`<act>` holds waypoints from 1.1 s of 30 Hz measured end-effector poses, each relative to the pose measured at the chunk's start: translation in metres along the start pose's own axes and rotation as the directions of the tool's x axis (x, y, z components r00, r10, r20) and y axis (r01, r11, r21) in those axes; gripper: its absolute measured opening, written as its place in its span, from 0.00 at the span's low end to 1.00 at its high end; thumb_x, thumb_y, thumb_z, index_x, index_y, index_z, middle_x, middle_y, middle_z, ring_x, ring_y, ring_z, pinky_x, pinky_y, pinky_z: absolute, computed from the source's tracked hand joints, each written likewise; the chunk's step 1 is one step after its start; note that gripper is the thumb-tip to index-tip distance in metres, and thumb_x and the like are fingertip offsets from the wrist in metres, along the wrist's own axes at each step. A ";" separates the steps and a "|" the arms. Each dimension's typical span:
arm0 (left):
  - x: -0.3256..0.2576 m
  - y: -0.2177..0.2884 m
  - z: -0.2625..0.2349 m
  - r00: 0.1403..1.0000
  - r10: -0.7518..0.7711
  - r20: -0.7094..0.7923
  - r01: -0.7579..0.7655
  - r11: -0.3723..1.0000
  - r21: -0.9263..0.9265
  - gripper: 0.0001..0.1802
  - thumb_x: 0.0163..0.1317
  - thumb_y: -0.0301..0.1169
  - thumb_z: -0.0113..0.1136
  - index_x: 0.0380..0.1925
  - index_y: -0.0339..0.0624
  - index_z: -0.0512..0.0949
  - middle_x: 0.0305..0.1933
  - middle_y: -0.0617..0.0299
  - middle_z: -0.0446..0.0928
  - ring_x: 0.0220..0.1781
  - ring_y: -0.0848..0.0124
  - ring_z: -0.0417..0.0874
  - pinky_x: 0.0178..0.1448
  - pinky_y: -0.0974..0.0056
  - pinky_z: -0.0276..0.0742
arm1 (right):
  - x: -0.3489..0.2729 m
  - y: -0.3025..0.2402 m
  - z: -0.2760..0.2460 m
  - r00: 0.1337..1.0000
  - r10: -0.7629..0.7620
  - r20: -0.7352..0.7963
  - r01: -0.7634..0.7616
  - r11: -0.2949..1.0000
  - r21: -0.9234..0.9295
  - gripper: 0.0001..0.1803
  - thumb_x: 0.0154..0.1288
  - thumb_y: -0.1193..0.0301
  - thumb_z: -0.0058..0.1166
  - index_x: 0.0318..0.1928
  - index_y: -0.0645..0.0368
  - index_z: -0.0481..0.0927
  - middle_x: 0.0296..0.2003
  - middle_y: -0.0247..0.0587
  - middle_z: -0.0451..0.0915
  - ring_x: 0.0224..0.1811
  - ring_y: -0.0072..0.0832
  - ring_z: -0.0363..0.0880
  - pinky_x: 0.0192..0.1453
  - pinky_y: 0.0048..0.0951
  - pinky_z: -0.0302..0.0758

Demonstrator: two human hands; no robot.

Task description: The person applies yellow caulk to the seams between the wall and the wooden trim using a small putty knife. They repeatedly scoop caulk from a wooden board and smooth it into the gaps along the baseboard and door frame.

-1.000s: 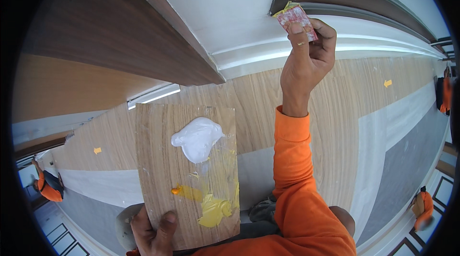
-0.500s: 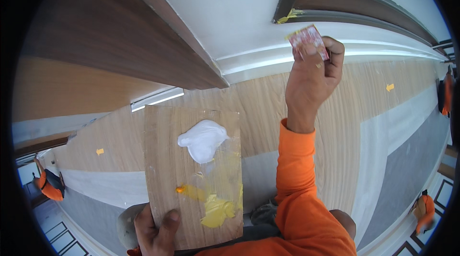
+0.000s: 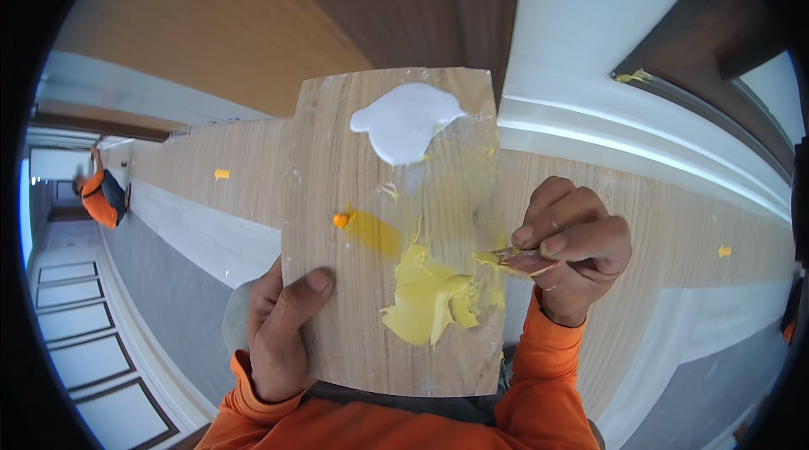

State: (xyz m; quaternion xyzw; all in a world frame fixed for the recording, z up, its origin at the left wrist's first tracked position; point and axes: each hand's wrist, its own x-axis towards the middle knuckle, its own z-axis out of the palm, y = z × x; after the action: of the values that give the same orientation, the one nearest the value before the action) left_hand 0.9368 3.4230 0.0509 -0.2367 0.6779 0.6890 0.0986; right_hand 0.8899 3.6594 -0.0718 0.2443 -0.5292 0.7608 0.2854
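My left hand (image 3: 285,334) grips a wooden board (image 3: 337,315) by its lower left edge, thumb on top. On the board lie a white heap of paste (image 3: 406,121), a small orange blob (image 3: 341,220) with a smear beside it, and a spread of yellow paste (image 3: 425,298). Between thumb and fingers of my right hand (image 3: 581,243) is a small flat card (image 3: 524,261), reddish, with yellow paste on its edge. The card's tip is at the board's right edge, close to the yellow paste; whether it touches the board I cannot tell.
A dark brown wall frame (image 3: 674,71) at upper right bears a yellow paste patch (image 3: 634,77) on its corner. White baseboard (image 3: 640,147) runs below it. Wood-look flooring (image 3: 624,189) carries orange arrow markers (image 3: 222,174). A person in orange (image 3: 103,200) crouches far left.
My right hand has brought the card down from near the wall frame to the board's right edge. The board is raised, and the view has swung left.
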 end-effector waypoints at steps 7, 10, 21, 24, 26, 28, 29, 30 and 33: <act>-0.016 -0.008 -0.024 1.000 -0.023 0.007 0.023 0.999 -0.030 0.36 0.64 0.41 0.56 0.64 0.22 0.67 0.53 0.42 0.81 0.48 0.59 0.86 0.53 0.61 0.82 | -0.016 -0.033 0.000 0.985 -0.115 0.132 0.148 0.949 -0.278 0.06 0.48 0.71 0.75 0.29 0.52 0.89 0.37 0.40 0.87 0.34 0.30 0.76 0.35 0.30 0.70; -0.005 -0.024 0.025 0.999 -0.036 0.006 0.036 0.998 -0.052 0.36 0.64 0.40 0.57 0.65 0.23 0.67 0.54 0.42 0.80 0.50 0.59 0.86 0.54 0.60 0.82 | -0.009 -0.043 -0.070 0.973 -0.089 0.211 0.165 0.912 -0.375 0.08 0.49 0.72 0.75 0.32 0.53 0.89 0.35 0.39 0.86 0.34 0.29 0.76 0.36 0.29 0.70; 0.008 -0.065 0.220 0.999 0.035 0.006 -0.034 0.994 -0.108 0.33 0.63 0.36 0.56 0.65 0.25 0.70 0.53 0.48 0.82 0.50 0.62 0.84 0.56 0.62 0.78 | -0.010 0.004 -0.301 0.772 0.157 -0.616 -0.216 0.976 -0.022 0.13 0.70 0.73 0.66 0.50 0.64 0.79 0.38 0.38 0.82 0.37 0.23 0.78 0.44 0.26 0.76; 0.020 -0.081 0.256 0.996 0.086 -0.018 -0.085 0.996 0.017 0.36 0.65 0.41 0.57 0.68 0.27 0.67 0.58 0.47 0.78 0.56 0.59 0.81 0.62 0.59 0.76 | -0.011 0.035 -0.372 0.703 0.060 -0.708 -0.232 0.961 -0.149 0.11 0.70 0.75 0.65 0.50 0.64 0.80 0.39 0.36 0.83 0.37 0.19 0.78 0.43 0.24 0.76; 0.023 -0.093 0.291 0.995 0.096 0.008 -0.096 0.995 0.035 0.37 0.66 0.42 0.57 0.69 0.28 0.65 0.60 0.47 0.76 0.58 0.59 0.80 0.64 0.58 0.75 | 0.002 0.046 -0.417 0.686 -0.031 -0.727 -0.249 0.929 -0.275 0.11 0.70 0.75 0.66 0.49 0.64 0.81 0.39 0.35 0.84 0.37 0.16 0.77 0.43 0.21 0.75; 0.024 -0.100 0.321 0.996 0.092 0.021 -0.092 0.996 0.018 0.37 0.66 0.43 0.57 0.69 0.28 0.65 0.60 0.47 0.77 0.58 0.58 0.80 0.64 0.57 0.75 | 0.014 0.050 -0.443 0.671 -0.097 -0.735 -0.293 0.877 -0.382 0.09 0.69 0.75 0.67 0.47 0.64 0.82 0.39 0.33 0.84 0.37 0.12 0.75 0.43 0.16 0.73; 0.024 -0.103 0.329 0.995 0.096 0.010 -0.097 0.995 0.037 0.37 0.66 0.43 0.57 0.69 0.28 0.65 0.60 0.47 0.77 0.58 0.58 0.80 0.64 0.57 0.75 | 0.015 0.054 -0.455 0.668 -0.113 -0.735 -0.291 0.870 -0.398 0.09 0.69 0.75 0.67 0.46 0.64 0.82 0.39 0.33 0.83 0.38 0.12 0.75 0.43 0.16 0.73; 0.024 -0.107 0.335 0.995 0.102 -0.001 -0.102 0.993 0.055 0.37 0.66 0.43 0.57 0.69 0.28 0.65 0.59 0.46 0.77 0.58 0.58 0.80 0.63 0.57 0.75 | 0.017 0.058 -0.466 0.667 -0.131 -0.733 -0.288 0.863 -0.416 0.09 0.69 0.76 0.67 0.46 0.64 0.82 0.38 0.33 0.83 0.38 0.12 0.75 0.44 0.15 0.72; 0.023 -0.114 0.337 0.997 0.079 -0.019 -0.078 0.996 0.040 0.36 0.67 0.44 0.57 0.68 0.29 0.65 0.59 0.45 0.77 0.57 0.57 0.81 0.63 0.56 0.76 | 0.020 0.058 -0.471 0.659 -0.149 -0.737 -0.243 0.885 -0.396 0.09 0.68 0.78 0.66 0.46 0.64 0.81 0.38 0.32 0.82 0.39 0.13 0.74 0.44 0.16 0.72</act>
State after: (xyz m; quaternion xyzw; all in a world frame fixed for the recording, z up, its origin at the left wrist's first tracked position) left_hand 0.9044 3.7564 -0.0717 -0.2148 0.7011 0.6764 0.0693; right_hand 0.8025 4.0921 -0.2474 -0.1808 -0.5350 0.6512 0.5069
